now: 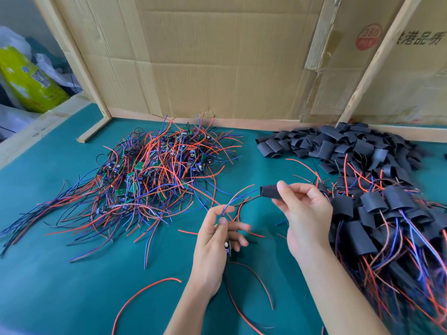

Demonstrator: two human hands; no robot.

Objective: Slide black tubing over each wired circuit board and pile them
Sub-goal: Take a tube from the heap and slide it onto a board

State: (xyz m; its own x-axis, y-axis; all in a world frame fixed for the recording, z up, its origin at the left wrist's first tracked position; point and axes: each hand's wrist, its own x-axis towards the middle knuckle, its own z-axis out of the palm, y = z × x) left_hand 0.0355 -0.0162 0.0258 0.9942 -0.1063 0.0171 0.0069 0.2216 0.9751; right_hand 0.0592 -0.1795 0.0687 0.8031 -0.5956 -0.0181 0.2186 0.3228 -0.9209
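A green table (60, 274) carries a tangle of wired circuit boards (150, 172) at ten o'clock and a heap of sleeved boards (391, 218) at three o'clock. The right hand (304, 213), forearm angled up from five o'clock, pinches a black tube (269, 191) between thumb and forefinger. The left hand (217, 240) pinches blue and red wires (238, 199) at centre, a small board (227, 247) against its curled fingers.

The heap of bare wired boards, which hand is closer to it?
Left. The left hand sits just beside the heap of bare wired boards, at its near edge; the right hand is farther off, by the sleeved pile.
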